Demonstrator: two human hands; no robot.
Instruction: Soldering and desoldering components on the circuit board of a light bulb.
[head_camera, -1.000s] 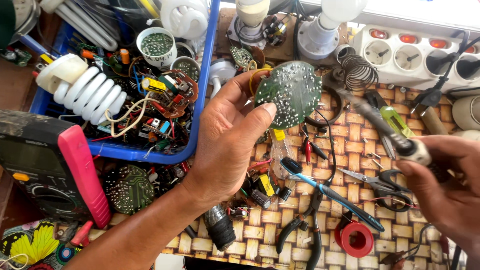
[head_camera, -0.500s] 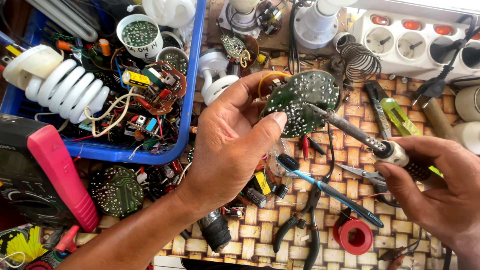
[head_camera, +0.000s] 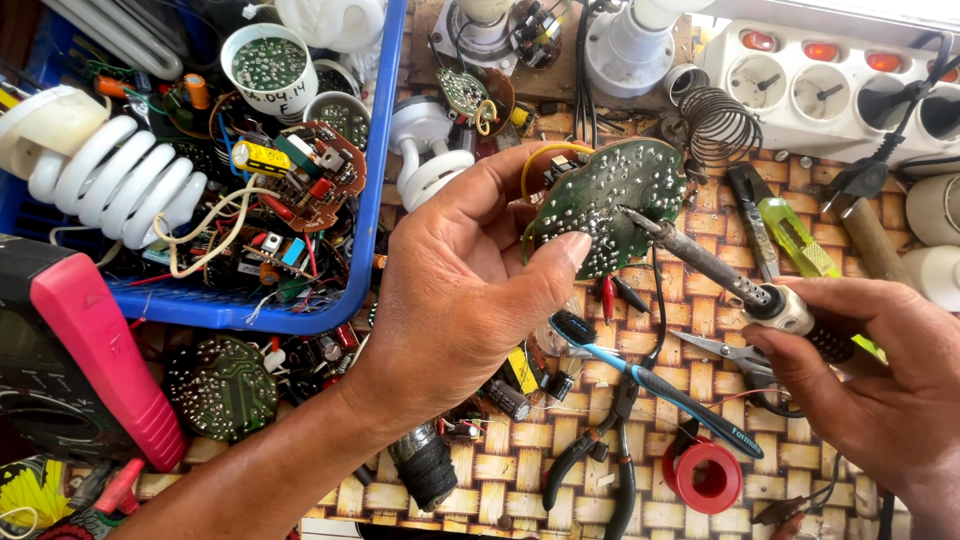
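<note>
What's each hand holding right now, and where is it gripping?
The left hand holds the round green circuit board by its left edge, thumb on its lower edge. The right hand grips the soldering iron by its handle.

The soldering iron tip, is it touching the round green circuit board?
Yes, the tip of the soldering iron in the right hand rests on the round green circuit board that the left hand holds.

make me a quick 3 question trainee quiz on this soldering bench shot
1. Which hand holds the round green circuit board?
2. True or false: the soldering iron tip touches the board's soldered side.
3. What lies nearest below the left hand: A) blue toothbrush, B) red tape roll, C) blue crate?

Key: 1. The left; the right hand grips the iron. 2. True. 3. A.
</note>
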